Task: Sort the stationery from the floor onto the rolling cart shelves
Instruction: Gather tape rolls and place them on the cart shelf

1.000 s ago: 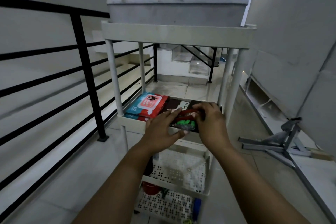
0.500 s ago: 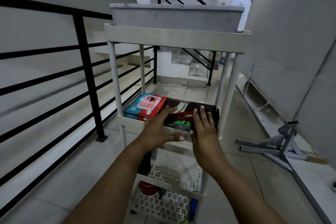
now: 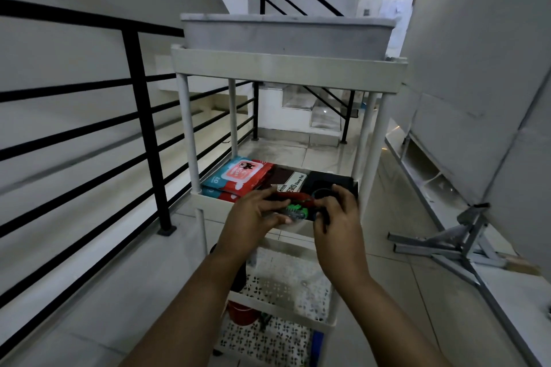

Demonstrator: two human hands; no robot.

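The white rolling cart [image 3: 286, 64] stands in front of me with several shelves. Its second shelf holds a red and blue wipes pack [image 3: 241, 176], a brown stamp pad box [image 3: 286, 180] and a black box [image 3: 331, 183]. At that shelf's front edge, both hands hold a small bundle of red and green stationery [image 3: 295, 205]. My left hand [image 3: 256, 214] grips its left end between thumb and fingers. My right hand [image 3: 337, 217] pinches its right end with curled fingers. What exactly the bundle contains is too small to tell.
A grey tub [image 3: 286, 36] sits on the cart's top shelf. The lower perforated shelves [image 3: 286, 286] hold a red cup [image 3: 241, 313] and a blue item [image 3: 317, 343]. A black railing [image 3: 143, 128] runs along the left. A metal stand [image 3: 447, 244] lies on the floor at right, beside leaning white boards [image 3: 477, 98].
Both hands lay flatter on the shelf items half a second ago; now their fingers have curled round the red and green bundle at the shelf's front edge.
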